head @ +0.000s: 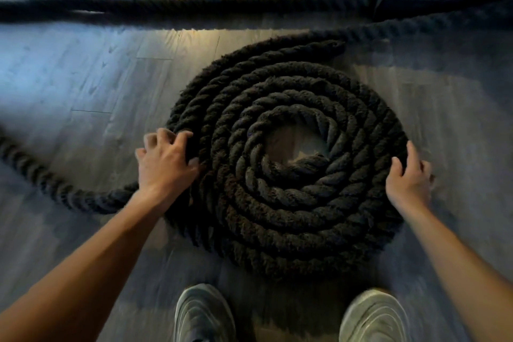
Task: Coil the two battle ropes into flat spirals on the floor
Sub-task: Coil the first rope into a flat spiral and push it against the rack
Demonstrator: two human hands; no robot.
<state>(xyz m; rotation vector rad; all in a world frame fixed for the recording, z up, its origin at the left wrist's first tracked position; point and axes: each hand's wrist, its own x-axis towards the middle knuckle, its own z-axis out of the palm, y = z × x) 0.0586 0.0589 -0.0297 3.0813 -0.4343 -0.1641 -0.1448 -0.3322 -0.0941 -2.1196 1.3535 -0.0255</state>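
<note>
Rope coil [288,203] lies flat at centre frame. I judge it heavy, stiff and rough, best shifted by its outer turn. My left hand [163,166] curls round that turn at the left rim; my right hand [408,180] presses straight-fingered against the right rim. Its loose tail [55,189] stretches lengthwise toward the left edge.

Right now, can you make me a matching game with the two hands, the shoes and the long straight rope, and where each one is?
Things:
1. left hand
2. right hand
3. straight rope
4. shoes

Places:
A. on the right edge of the coiled rope
B. on the near side of the coiled rope, at the bottom of the picture
C. on the left edge of the coiled rope
D. stretched across the floor beyond the coiled rope

Pairs: 1-C, 2-A, 3-D, 4-B
</note>
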